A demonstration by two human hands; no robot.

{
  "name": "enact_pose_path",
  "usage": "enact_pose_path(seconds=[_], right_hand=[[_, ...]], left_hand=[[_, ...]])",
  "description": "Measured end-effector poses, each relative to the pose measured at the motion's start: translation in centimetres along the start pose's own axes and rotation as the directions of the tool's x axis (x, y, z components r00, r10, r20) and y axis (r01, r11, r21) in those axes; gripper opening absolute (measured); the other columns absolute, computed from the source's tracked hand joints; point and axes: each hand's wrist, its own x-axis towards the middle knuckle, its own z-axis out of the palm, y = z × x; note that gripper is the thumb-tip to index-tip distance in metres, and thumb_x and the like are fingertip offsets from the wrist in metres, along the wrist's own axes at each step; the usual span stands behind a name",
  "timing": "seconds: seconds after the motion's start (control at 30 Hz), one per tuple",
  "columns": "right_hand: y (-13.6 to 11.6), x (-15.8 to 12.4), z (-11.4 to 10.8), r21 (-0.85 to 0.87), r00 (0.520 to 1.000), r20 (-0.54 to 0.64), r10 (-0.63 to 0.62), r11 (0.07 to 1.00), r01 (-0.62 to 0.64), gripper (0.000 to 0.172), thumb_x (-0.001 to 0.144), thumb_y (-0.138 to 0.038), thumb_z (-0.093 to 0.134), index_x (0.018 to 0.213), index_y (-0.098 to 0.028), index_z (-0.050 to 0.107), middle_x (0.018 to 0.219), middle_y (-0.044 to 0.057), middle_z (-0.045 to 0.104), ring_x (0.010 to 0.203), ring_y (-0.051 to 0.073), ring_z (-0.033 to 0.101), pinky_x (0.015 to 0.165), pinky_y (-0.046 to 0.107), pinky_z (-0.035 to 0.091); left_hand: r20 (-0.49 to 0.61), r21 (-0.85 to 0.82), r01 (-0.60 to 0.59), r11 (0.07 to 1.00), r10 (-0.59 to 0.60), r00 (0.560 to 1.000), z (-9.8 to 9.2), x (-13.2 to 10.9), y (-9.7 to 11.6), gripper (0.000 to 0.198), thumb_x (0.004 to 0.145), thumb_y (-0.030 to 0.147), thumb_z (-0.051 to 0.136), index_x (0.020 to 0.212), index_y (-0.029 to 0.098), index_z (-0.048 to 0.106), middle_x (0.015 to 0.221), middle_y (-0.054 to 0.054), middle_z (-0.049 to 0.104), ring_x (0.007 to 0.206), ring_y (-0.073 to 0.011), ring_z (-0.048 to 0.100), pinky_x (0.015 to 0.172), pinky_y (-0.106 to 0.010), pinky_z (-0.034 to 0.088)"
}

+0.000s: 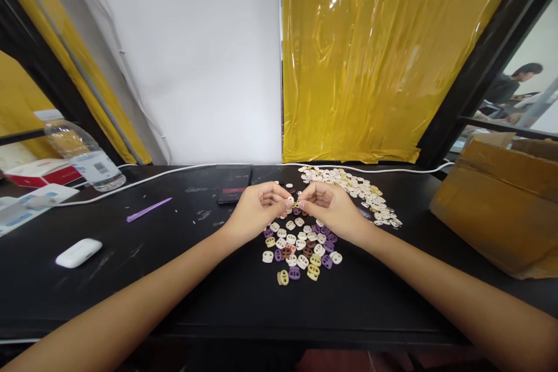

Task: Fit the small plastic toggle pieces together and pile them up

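My left hand [257,209] and my right hand [329,209] meet fingertip to fingertip over the black table [174,279]. Between the fingertips they pinch one small pale two-hole piece [291,201]. Directly under and in front of the hands lies a loose pile of small two-hole pieces [300,247] in white, cream, purple, brown and yellow. A second, mostly white and cream heap of such pieces [353,189] spreads behind and to the right of my right hand.
A phone [234,183] lies behind my left hand. On the left are a purple stick [148,210], a white earbud case [79,253], a water bottle [82,154] and a white cable [143,180]. A cardboard box [501,203] stands right. A person sits far right.
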Motion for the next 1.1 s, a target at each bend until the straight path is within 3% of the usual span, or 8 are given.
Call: enact_pose_path(seconds=[0.47,0.93,1.1], right_hand=[[0.1,-0.1,0.4,0.070,0.999,0.019,0.040,0.997,-0.041,0.024,0.073,-0.036,0.079,0.074,-0.018,0.063,0.073,0.002,0.070,0.066,0.014,0.064,0.064,0.028,0.052],[0.0,-0.5,1.0,-0.007,1.000,-0.009,0.012,1.000,-0.012,0.025,0.077,-0.040,0.074,0.073,-0.019,0.061,0.072,0.003,0.068,0.067,0.016,0.063,0.065,0.032,0.052],[-0.8,0.3,-0.1,0.002,0.998,0.062,-0.008,1.000,0.008,0.026,0.077,-0.043,0.075,0.079,-0.018,0.066,0.076,0.002,0.068,0.066,0.014,0.061,0.064,0.030,0.051]], left_hand=[[0.080,-0.029,0.019,0.999,-0.016,0.997,0.3,-0.3,-0.4,0.021,0.074,0.028,0.076,0.084,0.013,0.065,0.066,-0.001,0.067,0.059,-0.0115,0.065,0.060,-0.024,0.053],[0.037,-0.030,-0.001,1.000,0.002,0.999,0.9,-0.9,-0.2,0.026,0.073,0.032,0.079,0.081,0.013,0.063,0.069,-0.003,0.068,0.060,-0.0131,0.066,0.060,-0.025,0.053],[0.037,0.022,-0.076,0.997,0.075,0.996,0.7,-0.7,0.4,0.019,0.079,0.030,0.073,0.085,0.014,0.064,0.075,-0.004,0.070,0.066,-0.0136,0.067,0.066,-0.026,0.054]])
